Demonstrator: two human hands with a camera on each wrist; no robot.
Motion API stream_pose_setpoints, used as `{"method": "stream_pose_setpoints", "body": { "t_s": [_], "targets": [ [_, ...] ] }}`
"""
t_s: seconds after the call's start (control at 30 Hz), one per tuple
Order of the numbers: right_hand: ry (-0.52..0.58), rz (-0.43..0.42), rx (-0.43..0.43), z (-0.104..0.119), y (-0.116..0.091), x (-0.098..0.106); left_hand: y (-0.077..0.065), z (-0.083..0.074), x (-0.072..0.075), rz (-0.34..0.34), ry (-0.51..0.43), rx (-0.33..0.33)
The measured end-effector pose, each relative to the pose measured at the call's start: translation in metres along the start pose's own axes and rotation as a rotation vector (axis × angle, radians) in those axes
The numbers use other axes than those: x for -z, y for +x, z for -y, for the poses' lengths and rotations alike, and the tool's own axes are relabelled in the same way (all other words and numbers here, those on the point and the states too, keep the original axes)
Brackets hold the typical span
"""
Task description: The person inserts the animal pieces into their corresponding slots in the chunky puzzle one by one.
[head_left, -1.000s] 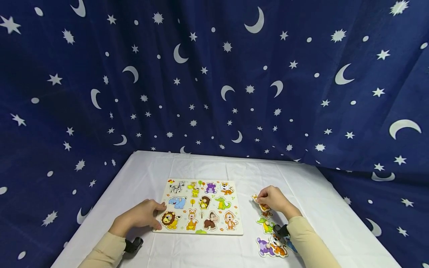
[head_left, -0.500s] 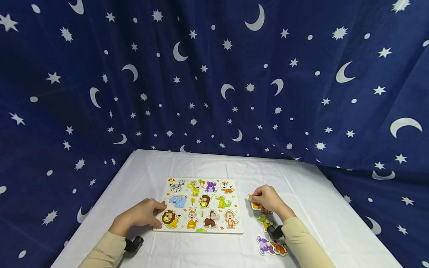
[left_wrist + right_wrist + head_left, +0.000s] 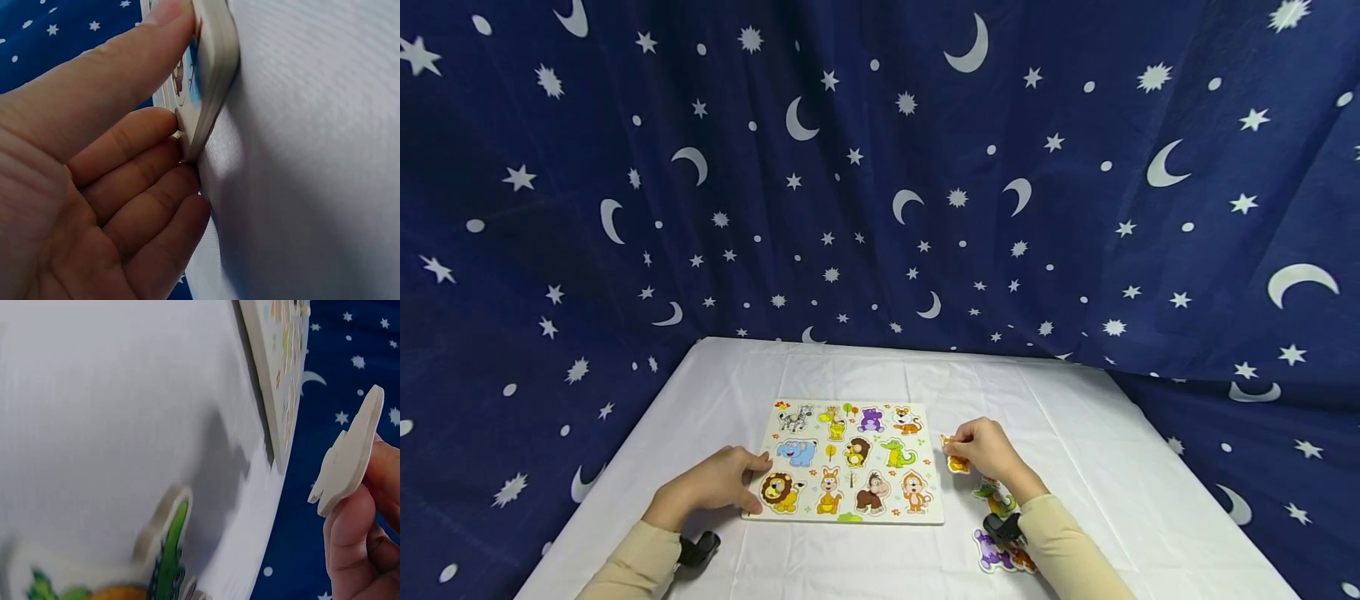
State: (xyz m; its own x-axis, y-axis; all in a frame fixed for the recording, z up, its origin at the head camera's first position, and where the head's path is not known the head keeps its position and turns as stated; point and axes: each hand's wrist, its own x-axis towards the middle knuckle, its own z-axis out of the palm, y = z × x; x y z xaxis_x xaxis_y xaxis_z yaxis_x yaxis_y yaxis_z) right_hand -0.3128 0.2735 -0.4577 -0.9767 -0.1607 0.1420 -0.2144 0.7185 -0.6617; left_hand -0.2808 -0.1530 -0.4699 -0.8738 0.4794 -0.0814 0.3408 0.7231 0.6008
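Observation:
A flat puzzle board (image 3: 880,467) with printed animals lies on the white table. My left hand (image 3: 718,481) rests at its left edge, thumb laid over the near corner and fingertips touching the side. In the left wrist view, those fingers (image 3: 147,150) are loosely bent against the board's edge. Just right of the board, my right hand (image 3: 992,447) pinches an orange animal puzzle piece (image 3: 957,463). The right wrist view shows the plain pale back of this puzzle piece (image 3: 350,459), tilted and raised above the table, between thumb and fingers.
A green crocodile piece (image 3: 995,498) lies below the right hand. Nearer me lie a purple piece (image 3: 991,552) and an orange one (image 3: 1022,560), partly hidden by the right wrist camera (image 3: 1002,529). A dark blue star-patterned curtain (image 3: 880,208) hangs behind the table (image 3: 850,367).
My right hand has moved left towards the board, carrying the orange piece away from the other loose pieces. The left hand and the board have stayed in place.

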Motion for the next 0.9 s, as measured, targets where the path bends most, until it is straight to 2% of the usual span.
{"method": "stream_pose_setpoints", "body": {
  "t_s": [0.23,0.6,0.9],
  "targets": [
    [-0.001,-0.006,0.017,0.009,-0.001,-0.009,0.000,0.002,0.000,-0.006,0.001,-0.018],
    [0.003,0.022,0.053,0.029,-0.001,-0.025,0.000,0.003,0.000,-0.011,0.014,-0.011],
    [-0.015,0.044,0.099,0.035,0.000,-0.040,0.000,0.001,0.000,-0.002,-0.002,-0.019]
  ]
}}
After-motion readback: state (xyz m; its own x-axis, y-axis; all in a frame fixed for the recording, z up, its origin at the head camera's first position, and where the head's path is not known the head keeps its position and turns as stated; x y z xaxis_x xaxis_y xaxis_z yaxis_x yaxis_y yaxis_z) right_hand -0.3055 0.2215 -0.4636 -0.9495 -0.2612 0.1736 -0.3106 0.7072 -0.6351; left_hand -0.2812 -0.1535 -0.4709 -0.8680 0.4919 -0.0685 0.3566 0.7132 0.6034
